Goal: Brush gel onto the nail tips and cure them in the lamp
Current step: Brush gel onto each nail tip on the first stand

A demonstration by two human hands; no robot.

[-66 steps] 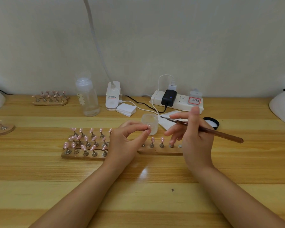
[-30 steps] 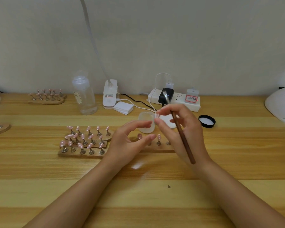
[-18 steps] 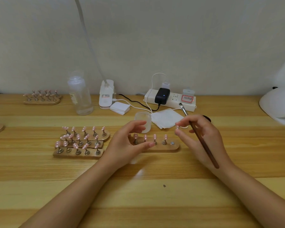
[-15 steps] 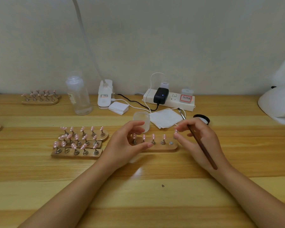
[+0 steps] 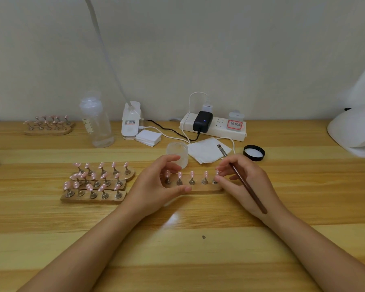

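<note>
Both hands are down at the wooden holder strip in the middle of the counter, where five pink nail tips stand in a row on little metal stems. The right hand is setting the end nail tip onto its stem, fingertips pinched around it, while the gel brush lies tucked across the same palm, bristles pointing away toward the white wipe. The left hand is curved loosely around the other end of the strip, thumb at its front edge, fingers arched over the first tip; I cannot tell whether it is truly gripping or only steadying.

The worry, to my eye, is that crowded right hand. With the brush riding along, a small twist of the wrist could swing the handle or the bristles into the neighbouring tips and smear wet gel, or tip one off its stem. If the end tip is pressed on crooked, it may lean and the gel may pool to one side before curing. The frosted gel jar stands open just behind the left fingers, its black lid well off to the right, so a careless lift could knock it. The white curing lamp sits far out at the right edge; carrying the strip there tilted could shed tips.
</note>
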